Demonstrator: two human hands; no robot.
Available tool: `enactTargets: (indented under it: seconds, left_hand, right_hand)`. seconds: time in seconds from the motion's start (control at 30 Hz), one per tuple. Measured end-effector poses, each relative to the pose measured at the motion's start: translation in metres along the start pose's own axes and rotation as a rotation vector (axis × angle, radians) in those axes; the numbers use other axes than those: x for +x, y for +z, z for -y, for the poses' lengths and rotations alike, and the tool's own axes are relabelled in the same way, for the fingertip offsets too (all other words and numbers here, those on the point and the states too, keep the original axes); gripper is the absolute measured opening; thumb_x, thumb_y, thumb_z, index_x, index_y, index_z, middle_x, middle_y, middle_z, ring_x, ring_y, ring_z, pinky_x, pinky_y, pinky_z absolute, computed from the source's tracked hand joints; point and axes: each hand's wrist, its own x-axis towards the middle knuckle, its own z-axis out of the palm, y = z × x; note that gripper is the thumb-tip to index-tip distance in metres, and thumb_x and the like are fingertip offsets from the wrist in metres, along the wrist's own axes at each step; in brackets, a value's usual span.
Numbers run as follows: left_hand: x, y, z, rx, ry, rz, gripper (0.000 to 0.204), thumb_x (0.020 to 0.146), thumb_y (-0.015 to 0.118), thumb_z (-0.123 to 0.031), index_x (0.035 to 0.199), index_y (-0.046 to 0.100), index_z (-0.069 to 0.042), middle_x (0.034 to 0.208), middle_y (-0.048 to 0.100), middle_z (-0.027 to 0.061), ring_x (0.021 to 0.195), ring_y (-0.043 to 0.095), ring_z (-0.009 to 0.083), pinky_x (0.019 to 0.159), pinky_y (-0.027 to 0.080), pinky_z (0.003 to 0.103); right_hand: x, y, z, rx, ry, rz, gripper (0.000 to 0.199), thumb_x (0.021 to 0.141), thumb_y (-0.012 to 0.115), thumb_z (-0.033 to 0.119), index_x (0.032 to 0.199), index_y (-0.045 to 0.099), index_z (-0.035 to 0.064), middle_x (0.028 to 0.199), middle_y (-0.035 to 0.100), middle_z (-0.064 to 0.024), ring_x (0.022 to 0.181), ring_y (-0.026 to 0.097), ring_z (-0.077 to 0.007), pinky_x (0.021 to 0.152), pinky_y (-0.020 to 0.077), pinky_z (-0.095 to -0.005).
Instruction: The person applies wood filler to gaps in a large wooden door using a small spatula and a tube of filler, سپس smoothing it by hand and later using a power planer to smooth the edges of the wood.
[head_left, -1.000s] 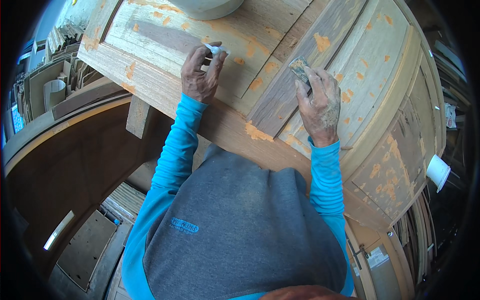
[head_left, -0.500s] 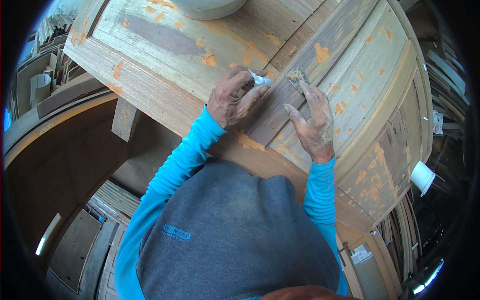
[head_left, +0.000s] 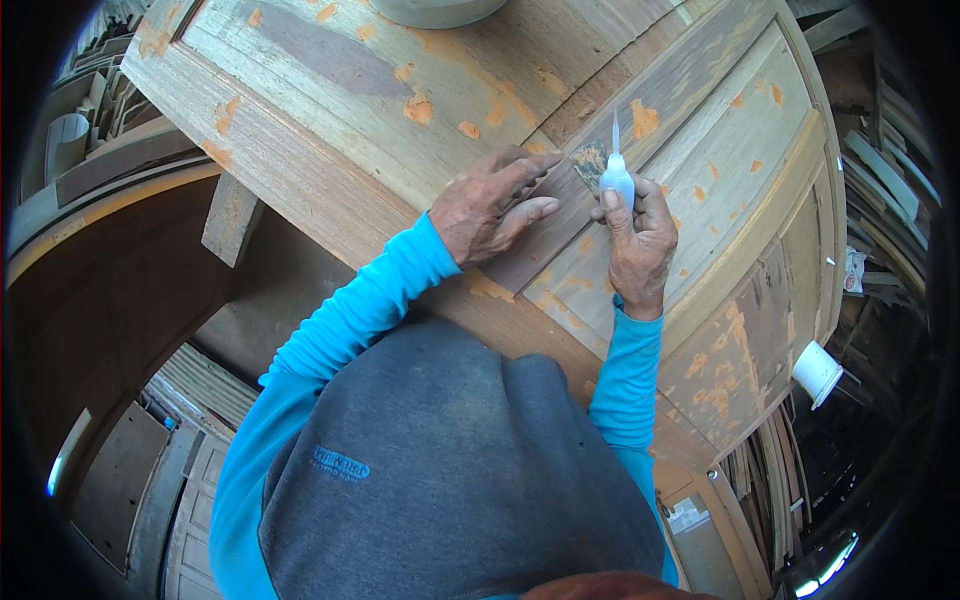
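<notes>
My right hand (head_left: 642, 250) grips a small white squeeze bottle (head_left: 617, 182), its long thin nozzle pointing away from me. Just behind the bottle, a flat piece smeared with dried putty (head_left: 588, 164), like a scraper or block, sticks out from the same hand; how the fingers hold it is hidden. My left hand (head_left: 492, 208) is empty, thumb apart from the fingers, held close over a dark stile of the wooden door panel (head_left: 330, 175). Orange filler patches (head_left: 645, 118) dot the panel around both hands.
A round grey container (head_left: 440, 10) rests on the panel at the far edge. Beyond the panel's right edge is a white cup (head_left: 817, 374). Stacked boards (head_left: 885, 185) stand at the right, and a curved wooden piece (head_left: 115, 215) at the left.
The white bottle has passed from my left hand to my right and now points away from me. My left hand has let go of it. The putty-smeared piece stays with the right hand.
</notes>
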Motion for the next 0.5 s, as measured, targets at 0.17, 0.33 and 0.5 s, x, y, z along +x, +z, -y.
enactTargets:
  seconds: [0.17, 0.33, 0.5]
  left_hand:
    - [-0.047, -0.050, 0.025, 0.185, -0.089, -0.185, 0.028, 0.098, 0.071, -0.003, 0.125, 0.071, -0.003, 0.102, 0.067, 0.0114, 0.084, 0.069, 0.0200, 0.075, 0.056, 0.031]
    - [-0.066, -0.062, 0.040, 0.332, -0.070, -0.275, 0.022, 0.096, 0.071, 0.000, 0.118, 0.072, -0.002, 0.099, 0.068, 0.0115, 0.083, 0.069, 0.0215, 0.074, 0.055, 0.031]
    - [-0.061, -0.057, 0.041, 0.342, -0.094, -0.297, 0.022, 0.095, 0.071, 0.000, 0.117, 0.073, -0.002, 0.099, 0.069, 0.0120, 0.085, 0.070, 0.0228, 0.075, 0.056, 0.032]
  right_hand:
    - [0.018, -0.013, -0.011, -0.212, -0.053, -0.117, 0.031, 0.106, 0.067, 0.031, 0.110, 0.069, 0.0005, 0.081, 0.063, -0.0016, 0.074, 0.059, -0.0086, 0.061, 0.0473, -0.0265]
    - [0.035, -0.012, -0.024, -0.195, -0.020, -0.125, 0.034, 0.106, 0.064, 0.034, 0.103, 0.070, 0.0005, 0.075, 0.061, -0.0006, 0.069, 0.054, -0.0091, 0.058, 0.0429, -0.0294]
    - [0.042, -0.005, -0.024, -0.228, -0.017, -0.122, 0.036, 0.104, 0.065, 0.034, 0.099, 0.071, -0.0006, 0.073, 0.060, -0.0014, 0.068, 0.053, -0.0102, 0.057, 0.0412, -0.0311]
